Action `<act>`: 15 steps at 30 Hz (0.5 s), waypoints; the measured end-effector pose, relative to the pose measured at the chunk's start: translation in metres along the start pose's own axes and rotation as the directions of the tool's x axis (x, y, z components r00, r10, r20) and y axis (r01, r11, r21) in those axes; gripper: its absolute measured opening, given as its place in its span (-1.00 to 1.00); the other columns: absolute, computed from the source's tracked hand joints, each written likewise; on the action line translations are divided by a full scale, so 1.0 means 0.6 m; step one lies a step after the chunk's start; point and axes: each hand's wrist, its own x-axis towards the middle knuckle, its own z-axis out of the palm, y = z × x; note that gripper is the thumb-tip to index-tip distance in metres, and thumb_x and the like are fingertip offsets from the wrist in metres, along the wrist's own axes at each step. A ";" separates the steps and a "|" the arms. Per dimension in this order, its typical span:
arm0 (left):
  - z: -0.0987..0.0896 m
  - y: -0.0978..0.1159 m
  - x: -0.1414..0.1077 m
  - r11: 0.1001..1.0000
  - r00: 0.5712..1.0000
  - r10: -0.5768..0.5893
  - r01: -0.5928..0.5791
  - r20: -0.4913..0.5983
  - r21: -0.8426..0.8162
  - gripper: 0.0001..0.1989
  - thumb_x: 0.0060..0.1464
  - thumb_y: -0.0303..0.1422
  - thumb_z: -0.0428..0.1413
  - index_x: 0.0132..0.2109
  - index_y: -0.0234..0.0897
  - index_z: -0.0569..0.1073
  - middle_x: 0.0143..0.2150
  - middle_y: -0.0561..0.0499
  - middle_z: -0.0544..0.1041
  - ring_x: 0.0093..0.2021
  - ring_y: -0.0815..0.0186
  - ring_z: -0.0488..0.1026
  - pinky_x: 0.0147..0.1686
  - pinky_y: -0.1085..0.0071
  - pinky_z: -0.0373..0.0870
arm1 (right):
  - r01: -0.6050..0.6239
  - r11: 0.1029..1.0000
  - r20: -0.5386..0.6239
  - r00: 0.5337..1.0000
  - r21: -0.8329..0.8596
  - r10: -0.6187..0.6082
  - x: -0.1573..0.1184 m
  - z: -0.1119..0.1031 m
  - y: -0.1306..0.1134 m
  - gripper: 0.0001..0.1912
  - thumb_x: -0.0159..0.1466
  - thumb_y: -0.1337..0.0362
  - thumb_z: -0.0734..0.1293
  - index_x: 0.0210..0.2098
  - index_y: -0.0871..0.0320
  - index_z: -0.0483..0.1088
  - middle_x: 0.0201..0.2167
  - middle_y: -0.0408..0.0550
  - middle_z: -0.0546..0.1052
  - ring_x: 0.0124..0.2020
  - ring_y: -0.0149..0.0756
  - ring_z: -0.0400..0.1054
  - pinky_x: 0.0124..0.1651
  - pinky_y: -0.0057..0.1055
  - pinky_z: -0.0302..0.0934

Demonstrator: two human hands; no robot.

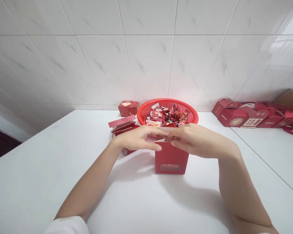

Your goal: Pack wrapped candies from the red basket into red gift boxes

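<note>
A red paper gift box (172,158) stands upright on the white table, its top open and a small oval clear window low on its front. My left hand (141,137) is at its upper left corner, thumb against the front and fingers reaching over the top flaps. From the other side, my right hand (194,139) bends its fingers over the top opening, with the thumb at the front rim. Both hands hold the box's top edges; the fingertips overlap there and partly hide the flaps. Behind the box, a red plastic basket (194,117) holds many wrapped candies (164,114).
Left of the basket lie an open red box (122,121) with a cord and a small patterned red box (128,109). Several red gift boxes (254,115) stand in a row at the right, by a brown carton (290,99). A tiled wall (146,65) closes the back.
</note>
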 end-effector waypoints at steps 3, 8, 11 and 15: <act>0.000 0.004 0.000 0.999 0.999 -0.043 0.043 0.011 0.023 -0.55 0.16 -0.25 0.22 0.20 -0.14 0.49 0.26 -0.06 0.46 0.23 0.11 0.39 0.16 0.31 0.34 | 0.007 1.000 0.025 1.000 0.017 -0.007 -0.001 0.000 0.000 -0.62 0.36 0.34 0.19 0.10 0.07 0.47 -0.44 -0.12 0.56 -0.51 -0.34 0.30 -0.44 -0.42 0.01; 0.003 0.007 -0.004 1.000 1.000 0.006 -0.007 0.029 0.025 -0.59 0.18 -0.28 0.19 0.18 -0.12 0.50 0.23 -0.03 0.49 0.19 0.12 0.41 0.11 0.34 0.36 | 0.087 0.991 0.121 0.988 0.103 -0.099 0.006 -0.004 0.001 -0.71 0.41 0.23 0.18 -0.15 0.13 0.54 -0.44 -0.09 0.51 -0.50 -0.35 0.27 -0.43 -0.40 0.05; 0.007 0.008 -0.003 0.999 0.999 0.021 -0.022 0.027 0.026 -0.60 0.18 -0.31 0.19 0.16 -0.12 0.51 0.20 -0.01 0.51 0.15 0.14 0.43 0.08 0.35 0.37 | 0.059 0.991 0.238 0.967 0.119 -0.086 0.025 -0.007 -0.001 -0.61 0.44 0.14 0.15 -0.35 0.14 0.50 -0.56 -0.16 0.37 -0.58 -0.41 0.13 -0.49 -0.39 -0.02; 0.010 0.012 0.001 1.000 0.999 0.017 -0.017 0.031 0.008 -0.57 0.16 -0.31 0.20 0.18 -0.13 0.49 0.24 0.00 0.48 0.16 0.14 0.43 0.10 0.34 0.37 | -0.045 0.998 0.474 0.880 0.046 0.018 0.065 -0.005 0.005 -0.35 0.36 -0.19 0.17 -0.66 0.13 0.32 -0.65 -0.17 0.24 -0.62 -0.41 0.09 -0.50 -0.37 0.00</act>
